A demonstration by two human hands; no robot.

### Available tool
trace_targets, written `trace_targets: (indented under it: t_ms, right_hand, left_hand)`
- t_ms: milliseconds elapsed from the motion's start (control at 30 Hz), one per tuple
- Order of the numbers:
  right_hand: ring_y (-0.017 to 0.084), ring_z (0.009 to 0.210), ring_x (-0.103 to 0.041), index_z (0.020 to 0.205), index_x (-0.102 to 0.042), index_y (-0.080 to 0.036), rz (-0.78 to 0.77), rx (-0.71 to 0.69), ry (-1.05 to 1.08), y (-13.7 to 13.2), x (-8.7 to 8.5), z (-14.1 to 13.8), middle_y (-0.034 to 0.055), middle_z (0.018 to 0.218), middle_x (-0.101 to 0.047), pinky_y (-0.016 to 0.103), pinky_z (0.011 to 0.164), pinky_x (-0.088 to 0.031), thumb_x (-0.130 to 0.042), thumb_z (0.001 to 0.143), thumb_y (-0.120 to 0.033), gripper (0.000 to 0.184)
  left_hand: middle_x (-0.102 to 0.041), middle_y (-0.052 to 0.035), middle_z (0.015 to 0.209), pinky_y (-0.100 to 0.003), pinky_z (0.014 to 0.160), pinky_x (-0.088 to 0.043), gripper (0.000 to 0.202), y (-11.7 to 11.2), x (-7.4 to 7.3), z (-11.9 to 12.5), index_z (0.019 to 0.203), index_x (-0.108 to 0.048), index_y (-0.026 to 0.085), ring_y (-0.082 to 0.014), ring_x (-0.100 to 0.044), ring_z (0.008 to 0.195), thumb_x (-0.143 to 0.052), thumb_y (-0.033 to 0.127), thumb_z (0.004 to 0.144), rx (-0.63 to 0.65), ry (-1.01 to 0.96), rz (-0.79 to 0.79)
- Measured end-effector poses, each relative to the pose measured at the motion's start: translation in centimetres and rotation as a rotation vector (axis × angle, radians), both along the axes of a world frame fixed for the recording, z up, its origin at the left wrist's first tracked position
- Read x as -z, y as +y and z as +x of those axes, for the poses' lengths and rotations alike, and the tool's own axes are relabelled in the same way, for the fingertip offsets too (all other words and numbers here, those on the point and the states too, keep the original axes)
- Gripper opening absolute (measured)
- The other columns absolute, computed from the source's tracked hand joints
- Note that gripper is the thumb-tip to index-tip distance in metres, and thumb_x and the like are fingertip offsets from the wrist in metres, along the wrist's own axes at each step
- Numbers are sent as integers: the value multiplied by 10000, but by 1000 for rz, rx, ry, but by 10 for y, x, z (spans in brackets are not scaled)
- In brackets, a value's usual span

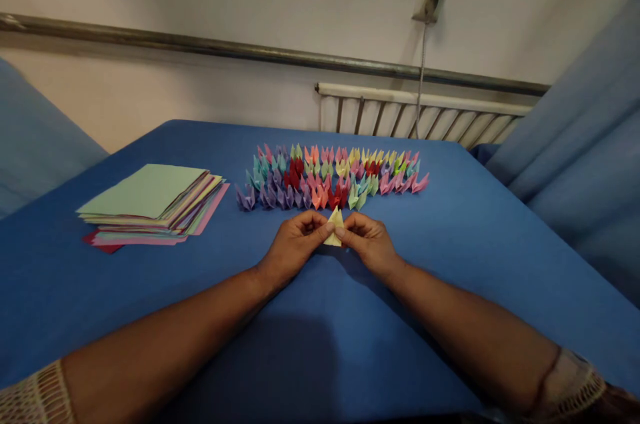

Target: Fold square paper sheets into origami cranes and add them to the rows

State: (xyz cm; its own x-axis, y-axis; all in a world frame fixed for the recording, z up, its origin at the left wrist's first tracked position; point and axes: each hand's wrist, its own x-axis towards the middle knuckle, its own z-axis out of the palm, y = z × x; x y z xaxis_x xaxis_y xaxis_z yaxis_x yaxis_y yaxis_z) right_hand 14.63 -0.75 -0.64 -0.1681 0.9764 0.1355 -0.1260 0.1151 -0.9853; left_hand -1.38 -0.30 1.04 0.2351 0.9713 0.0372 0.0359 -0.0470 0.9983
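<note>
Between my two hands is a small pale yellow piece of folded paper (335, 229), pointed at the top and wider at the bottom. My left hand (299, 237) pinches its left edge between thumb and fingers. On the right edge, my right hand (369, 241) grips it the same way. A bit of red shows just under the paper by the right thumb; what it is I cannot make out. Just beyond my hands stand rows of folded paper cranes (320, 181) in purple, pink, red, green, yellow and blue.
A thick stack of coloured paper sheets (145, 194), pale green on top, lies at the left on the blue tablecloth (240, 357). Behind the table are a metal pipe (210, 44), a radiator (425, 97) and a wall socket (427, 1) with a cord. Blue curtains (590, 144) hang at both sides.
</note>
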Motion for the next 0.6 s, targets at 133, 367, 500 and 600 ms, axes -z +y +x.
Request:
trace_targets:
  t_ms: [133, 367, 500, 600]
  right_hand:
    - [87, 509, -430, 616, -523, -190, 8, -32, -23, -1, 2, -1, -50, 531, -513, 229, 508, -336, -707, 724, -484, 364]
    - [81, 508, -442, 634, -541, -187, 19, -68, -23, -4, 6, -2, -50, 545, -520, 238, 513, -343, -709, 739, -470, 346]
    - [87, 514, -462, 638, -551, -183, 7, -45, 16, -1, 5, 0, -45, 548, -537, 241, 522, -365, -722, 729, -460, 338]
    - [88, 512, -469, 641, -565, -179, 0, -14, 43, 2, 4, 2, -40, 550, -554, 240, 525, -371, -724, 729, -457, 332]
  left_hand:
    - [-583, 28, 699, -217, 603, -422, 261, -1, -2, 1, 785, -614, 161, -102, -522, 638, -734, 387, 734, -8, -26, 8]
    - [-575, 16, 667, -223, 589, -400, 250, -1, -5, -1, 721, -623, 153, -101, -491, 615, -664, 387, 795, -15, -2, 1]
    - [-587, 1, 688, -235, 593, -409, 306, 0, -6, -2, 770, -636, 148, -112, -508, 630, -591, 441, 848, 20, 8, 0]
    - [-592, 4, 674, -242, 601, -426, 298, -1, -3, -1, 771, -619, 151, -114, -528, 617, -628, 445, 821, 65, 4, -26]
